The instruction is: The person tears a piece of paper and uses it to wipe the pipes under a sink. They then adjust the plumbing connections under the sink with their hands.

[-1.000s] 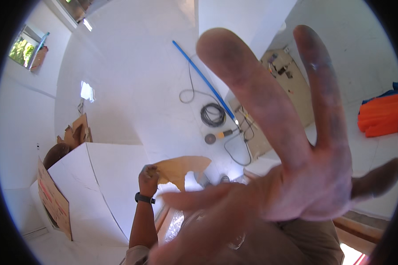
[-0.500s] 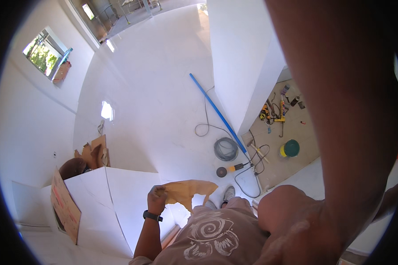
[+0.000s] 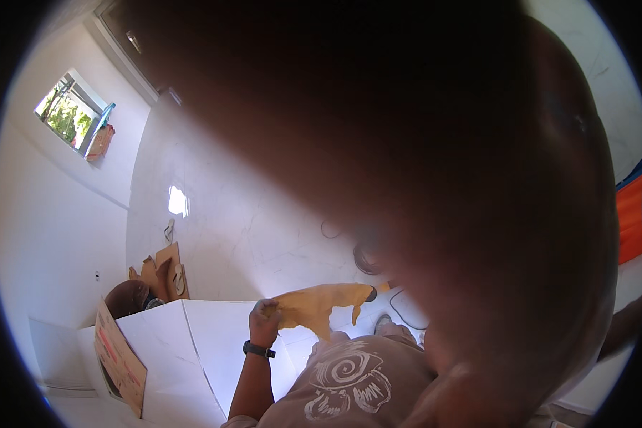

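My left hand (image 3: 265, 319), with a dark watch on its wrist, is closed on one end of a torn, yellow-tan sheet (image 3: 317, 305). Whether the sheet is cloth or paper I cannot make out. It hangs in ragged strips in front of my brown shirt, above my shoe (image 3: 384, 322). My bare right arm (image 3: 435, 200) is raised very close to the camera, dark and blurred, and covers much of the view. The right hand itself lies out of sight.
Left of my left arm stands a glossy white box-like structure (image 3: 192, 342) with a cardboard sheet (image 3: 121, 360) leaning on it. Torn cardboard (image 3: 165, 274) stands behind. A partly hidden cable coil (image 3: 366, 258) lies on the pale floor. Something orange (image 3: 631, 217) shows at the right edge.
My right arm has swung across the view toward the upper left, hiding the blue pipe, the white wall end and the tools. My left hand still holds the sheet.
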A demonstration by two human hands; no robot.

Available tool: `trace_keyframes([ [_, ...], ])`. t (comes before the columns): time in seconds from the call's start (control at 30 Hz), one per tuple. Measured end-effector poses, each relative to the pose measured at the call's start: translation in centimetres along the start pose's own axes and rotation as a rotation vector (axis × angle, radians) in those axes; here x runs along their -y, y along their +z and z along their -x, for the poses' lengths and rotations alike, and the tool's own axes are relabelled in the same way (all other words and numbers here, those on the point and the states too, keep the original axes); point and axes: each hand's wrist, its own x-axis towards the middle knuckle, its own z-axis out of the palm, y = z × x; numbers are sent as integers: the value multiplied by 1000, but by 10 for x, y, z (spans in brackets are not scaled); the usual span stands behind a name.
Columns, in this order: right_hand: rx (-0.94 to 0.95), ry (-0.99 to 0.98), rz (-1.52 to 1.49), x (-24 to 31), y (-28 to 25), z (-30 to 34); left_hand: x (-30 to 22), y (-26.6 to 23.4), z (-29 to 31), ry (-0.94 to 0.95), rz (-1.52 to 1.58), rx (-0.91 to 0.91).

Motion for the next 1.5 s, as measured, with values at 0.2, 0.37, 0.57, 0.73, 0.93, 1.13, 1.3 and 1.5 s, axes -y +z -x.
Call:
trace_keyframes([
  [0.2,92,26,126,-11,8,-34,2,-4,-16,185,-74,30],
  [0.37,195,15,307,-22,19,-86,6,-32,-16,-16,55,56],
  [0.57,334,-48,475,1,52,-111,24,-46,-9,1,77,36],
  [0.73,371,-130,560,5,75,-140,27,-38,-13,13,100,44],
  [0.93,408,-187,648,19,94,-158,29,-30,-13,27,117,41],
  [1.13,274,-321,675,62,95,-167,29,-35,-1,53,137,29],
  [1.3,101,-475,1149,67,67,-202,17,-33,4,40,85,33],
  [1.5,79,-771,845,21,82,-207,-2,-32,1,112,-48,28],
])
